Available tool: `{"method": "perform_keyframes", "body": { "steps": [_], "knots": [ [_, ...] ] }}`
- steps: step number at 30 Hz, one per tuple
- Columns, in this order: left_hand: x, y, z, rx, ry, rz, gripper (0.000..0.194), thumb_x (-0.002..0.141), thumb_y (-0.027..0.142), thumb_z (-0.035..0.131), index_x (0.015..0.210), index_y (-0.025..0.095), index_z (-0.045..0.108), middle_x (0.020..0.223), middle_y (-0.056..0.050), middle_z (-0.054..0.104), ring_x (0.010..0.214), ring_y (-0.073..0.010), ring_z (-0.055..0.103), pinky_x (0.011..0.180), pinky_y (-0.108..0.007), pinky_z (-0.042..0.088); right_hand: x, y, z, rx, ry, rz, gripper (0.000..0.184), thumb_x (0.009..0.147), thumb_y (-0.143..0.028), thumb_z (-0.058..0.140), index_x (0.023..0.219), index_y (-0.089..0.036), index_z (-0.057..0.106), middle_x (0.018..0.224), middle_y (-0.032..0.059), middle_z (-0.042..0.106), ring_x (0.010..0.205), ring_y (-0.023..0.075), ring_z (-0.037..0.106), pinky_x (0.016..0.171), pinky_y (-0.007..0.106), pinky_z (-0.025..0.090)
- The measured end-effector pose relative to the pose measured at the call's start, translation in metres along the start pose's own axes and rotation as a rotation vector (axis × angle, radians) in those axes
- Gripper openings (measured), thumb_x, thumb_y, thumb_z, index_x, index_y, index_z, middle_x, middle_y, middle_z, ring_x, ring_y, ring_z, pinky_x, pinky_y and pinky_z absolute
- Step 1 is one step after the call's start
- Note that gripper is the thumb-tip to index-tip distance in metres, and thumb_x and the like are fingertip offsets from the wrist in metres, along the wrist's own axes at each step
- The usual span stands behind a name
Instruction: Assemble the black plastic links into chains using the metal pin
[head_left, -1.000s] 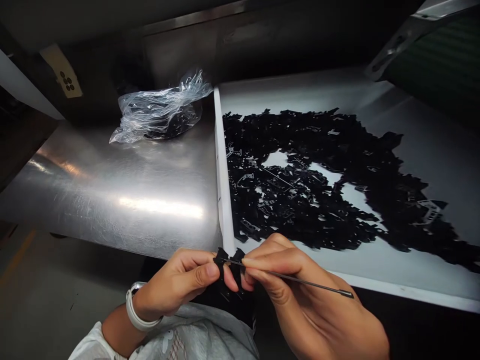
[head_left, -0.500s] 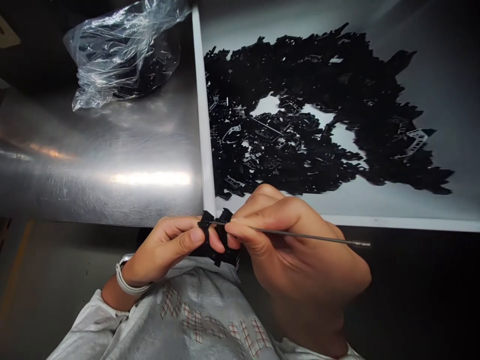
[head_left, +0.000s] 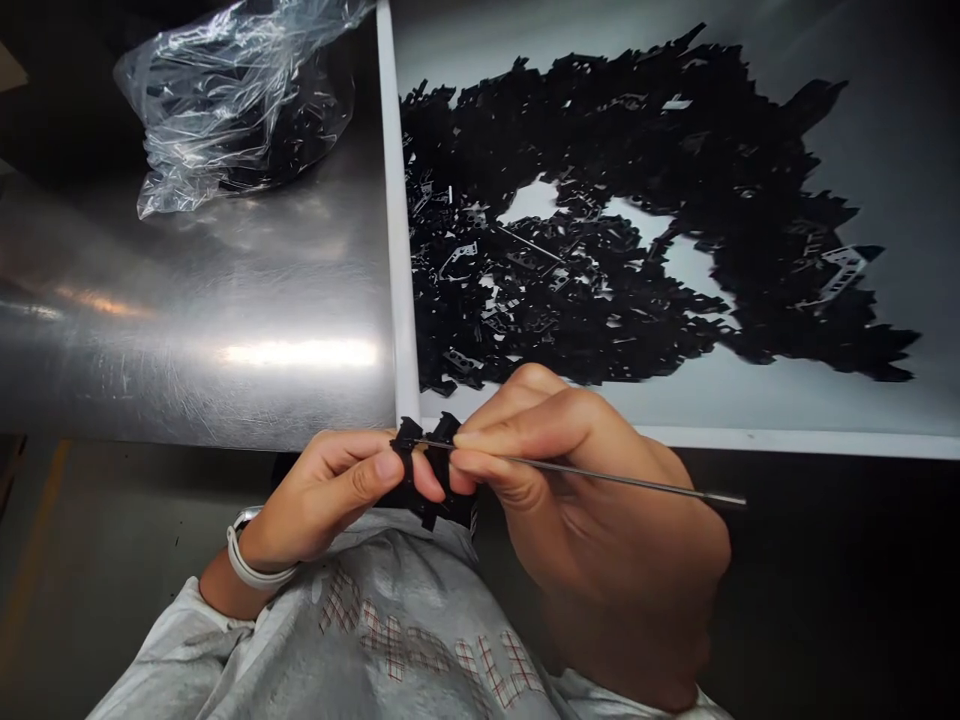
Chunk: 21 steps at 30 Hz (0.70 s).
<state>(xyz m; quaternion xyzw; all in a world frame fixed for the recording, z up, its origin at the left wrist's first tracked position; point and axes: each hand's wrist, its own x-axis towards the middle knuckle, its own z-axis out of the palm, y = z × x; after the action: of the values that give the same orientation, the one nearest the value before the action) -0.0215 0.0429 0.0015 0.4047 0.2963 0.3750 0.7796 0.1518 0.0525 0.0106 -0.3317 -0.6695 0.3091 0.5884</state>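
My left hand (head_left: 337, 500) is closed, pinching a small stack of black plastic parts (head_left: 431, 480) just in front of my chest. My right hand (head_left: 600, 530) is closed too, pinching a thin metal rod (head_left: 622, 482) between thumb and forefinger. The rod's left end meets the black parts; its right end sticks out past my knuckles. A white band (head_left: 247, 560) sits on my left wrist.
A big heap of loose black plastic parts (head_left: 637, 220) lies on a white tray (head_left: 750, 410) ahead. Left of it is a shiny steel surface (head_left: 210, 330) with a clear plastic bag (head_left: 225, 100) holding more black parts. The floor shows at lower left.
The view has tilted down, so the table sits higher in frame and my shirt shows. Both hands keep the same pinch on the parts and rod.
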Motion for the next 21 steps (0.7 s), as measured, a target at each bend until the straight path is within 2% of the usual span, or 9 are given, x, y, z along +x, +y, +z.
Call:
{"method": "perform_keyframes", "body": {
  "steps": [5,9,12,15,18,21],
  "knots": [
    [-0.001,-0.001,0.001,-0.004,0.003,0.009,0.039,0.101,0.047,0.061,0.079,0.018,0.072,0.085,-0.007,0.075,0.095,-0.0227,0.070,0.096,-0.035,0.048,-0.002,0.002,0.003,0.009,0.080,-0.030,0.016,0.100,-0.021,0.071,0.086,-0.019,0.064,0.074,-0.0023,0.072,0.065,0.0114,0.056,0.060,0.028,0.051],
    [0.000,-0.001,0.001,-0.009,-0.039,0.029,0.036,0.104,0.044,0.058,0.083,0.020,0.075,0.075,-0.003,0.068,0.083,-0.0181,0.065,0.090,-0.032,0.048,-0.001,0.002,0.003,-0.038,0.073,0.033,0.027,0.097,-0.022,0.076,0.073,-0.020,0.064,0.065,-0.0030,0.069,0.060,0.0114,0.055,0.059,0.026,0.052],
    [0.000,0.000,0.002,-0.004,-0.027,0.037,0.036,0.103,0.044,0.059,0.082,0.019,0.075,0.071,-0.002,0.064,0.075,-0.0160,0.062,0.081,-0.030,0.048,0.000,0.004,0.003,-0.036,0.078,0.020,0.035,0.096,-0.026,0.077,0.064,-0.021,0.062,0.056,-0.0027,0.065,0.058,0.0122,0.055,0.055,0.026,0.051],
    [-0.001,0.000,0.003,0.003,-0.007,0.025,0.037,0.102,0.045,0.060,0.082,0.019,0.076,0.078,-0.004,0.072,0.084,-0.0187,0.068,0.087,-0.031,0.050,-0.001,0.004,0.001,0.025,0.076,0.019,0.030,0.100,-0.026,0.072,0.072,-0.020,0.065,0.064,-0.0030,0.071,0.062,0.0111,0.057,0.057,0.025,0.051],
    [-0.001,0.000,0.003,-0.043,-0.020,0.009,0.035,0.102,0.045,0.060,0.086,0.019,0.077,0.095,-0.007,0.079,0.099,-0.0225,0.072,0.099,-0.035,0.050,-0.002,0.001,-0.004,0.072,-0.022,0.052,0.025,0.103,-0.018,0.065,0.078,-0.019,0.065,0.074,-0.0039,0.073,0.066,0.0095,0.059,0.068,0.027,0.052],
    [-0.001,-0.001,0.003,-0.063,-0.026,0.000,0.035,0.103,0.045,0.059,0.088,0.019,0.078,0.100,-0.008,0.080,0.103,-0.0236,0.073,0.102,-0.037,0.050,-0.003,-0.003,-0.008,0.075,-0.085,0.091,0.024,0.101,-0.009,0.062,0.080,-0.019,0.065,0.076,-0.0038,0.072,0.068,0.0097,0.062,0.076,0.030,0.051]
  ]
}}
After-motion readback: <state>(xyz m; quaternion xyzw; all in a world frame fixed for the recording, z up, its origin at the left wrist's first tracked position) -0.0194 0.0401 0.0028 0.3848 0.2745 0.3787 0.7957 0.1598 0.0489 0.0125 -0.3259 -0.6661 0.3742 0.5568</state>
